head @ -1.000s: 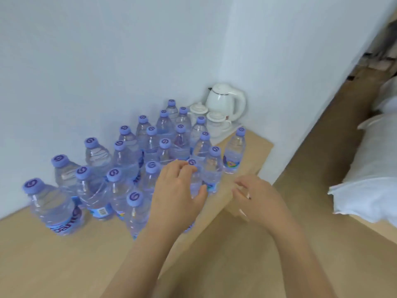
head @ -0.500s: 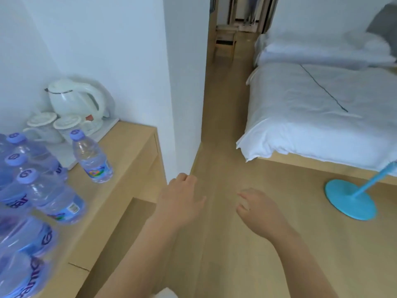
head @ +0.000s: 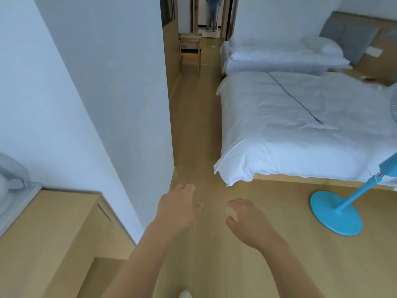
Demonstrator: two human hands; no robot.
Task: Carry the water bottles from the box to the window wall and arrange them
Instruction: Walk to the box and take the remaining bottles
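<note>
Head view: both hands out in front, low centre, over bare wooden floor. Left hand palm down, fingers loosely spread and relaxed, holding nothing. Right hand just beside it, apart, fingers loosely curved downward, also holding nothing; the two hands do not touch. Both forearms bare, running in from the bottom edge. No water bottle shows in this view, so where the bottles lie relative to the hands cannot be told; the box does not show either. Left of the left hand and a little nearer the camera, a light wooden desk with a slot cut in its side near the corner; at its far left edge a blurred pale grey-white object on a grey tray, too cut off to identify. White wall rises behind the desk, its corner edge ending just ahead-left of the left hand. Ahead of both hands a narrow floor passage runs away between wall and bed. Ahead-right of the right hand, a bed with white bedding, its corner overhanging near the hands; a thin dark cable lies across the cover. Second bed beyond it with a pillow and grey headboard. Right of the right hand, well apart, a blue fan stand with round base on the floor and tilted pole. Far ahead, a wooden chair in the passage, and a person's legs standing in the doorway.
</note>
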